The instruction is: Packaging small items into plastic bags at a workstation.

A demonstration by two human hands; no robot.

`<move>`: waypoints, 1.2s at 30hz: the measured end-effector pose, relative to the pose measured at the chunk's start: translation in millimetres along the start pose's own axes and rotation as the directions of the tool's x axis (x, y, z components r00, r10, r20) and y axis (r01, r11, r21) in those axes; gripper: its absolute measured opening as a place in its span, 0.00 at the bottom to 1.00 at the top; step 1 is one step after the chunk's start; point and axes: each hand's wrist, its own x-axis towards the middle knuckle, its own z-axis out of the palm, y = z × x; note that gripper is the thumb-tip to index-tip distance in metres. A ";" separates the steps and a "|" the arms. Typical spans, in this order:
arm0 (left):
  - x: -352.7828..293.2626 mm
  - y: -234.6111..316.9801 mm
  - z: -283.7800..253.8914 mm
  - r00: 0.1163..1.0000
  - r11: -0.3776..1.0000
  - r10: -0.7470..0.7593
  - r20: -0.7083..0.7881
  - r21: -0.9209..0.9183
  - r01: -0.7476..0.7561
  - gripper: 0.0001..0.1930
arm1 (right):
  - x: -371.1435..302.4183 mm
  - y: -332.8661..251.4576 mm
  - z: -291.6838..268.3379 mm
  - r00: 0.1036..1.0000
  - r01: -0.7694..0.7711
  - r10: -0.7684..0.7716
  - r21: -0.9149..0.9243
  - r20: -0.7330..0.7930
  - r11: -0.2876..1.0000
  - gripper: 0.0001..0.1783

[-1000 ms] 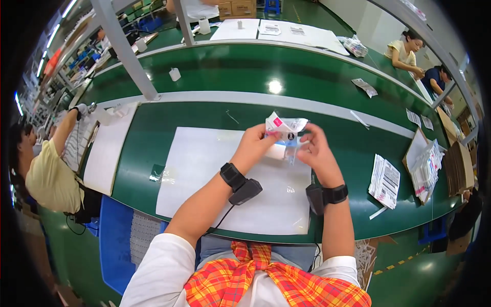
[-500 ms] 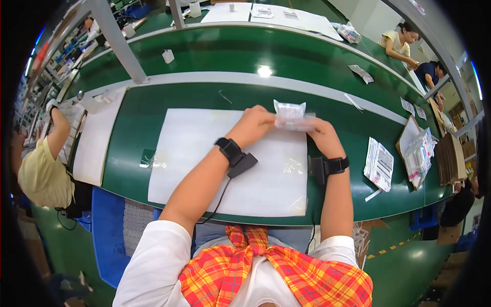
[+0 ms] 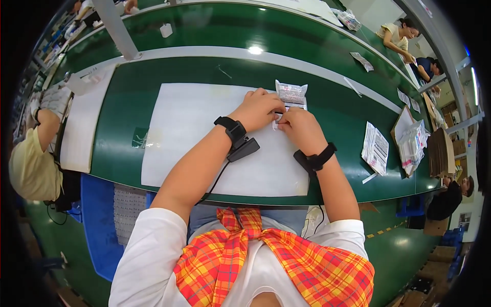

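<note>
Nearest my camera is a red-and-yellow plaid cloth (image 3: 317,266) tied at the wearer's chest, with a blue plastic bin (image 3: 94,225) low on the left. Past them I have a thin white rectangular sheet (image 3: 255,174) lying on a glossy green bench (image 3: 130,102).

At the sheet's far right corner, both hands work on a small silver-white printed pouch (image 3: 292,94). The left hand (image 3: 258,110) has its fingers curled and apparently clamped on the pouch's left side; the right hand (image 3: 304,133) seems to pinch its near end between thumb and forefinger. I cannot make out the exact grip under the knuckles.

I'd judge this pouch partway along: its far end looks flat and closed, its near end is in hand, and it is not yet set down.

To the right I see a pile of white printed packets (image 3: 375,148), then an open cardboard box (image 3: 396,130) holding more. Farther off, beyond the pale rail (image 3: 204,51), lies a single loose packet (image 3: 362,61), with a co-worker in pale yellow (image 3: 396,36) past it.
</note>
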 end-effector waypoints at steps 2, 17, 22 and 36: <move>-0.9 -0.6 0.1 1.000 1.000 -0.008 0.007 0.013 0.008 0.12 | 1.3 1.0 2.3 1.000 -0.002 0.002 0.024 0.003 1.000 0.04; 0.3 3.1 -5.8 0.998 0.998 0.067 -0.010 -0.018 -0.067 0.13 | -227.0 65.1 -93.6 0.682 -0.304 0.624 0.628 -0.382 0.716 0.05; 8.2 23.8 -6.7 1.000 0.999 -0.018 -0.008 0.036 0.018 0.14 | -491.5 111.9 0.6 0.213 -0.959 0.889 0.089 -0.406 0.270 0.09; -5.5 32.1 -7.1 0.984 0.962 -0.046 -0.172 0.259 0.090 0.17 | -39.1 23.2 -40.3 0.922 -0.347 0.365 0.144 -0.129 0.927 0.30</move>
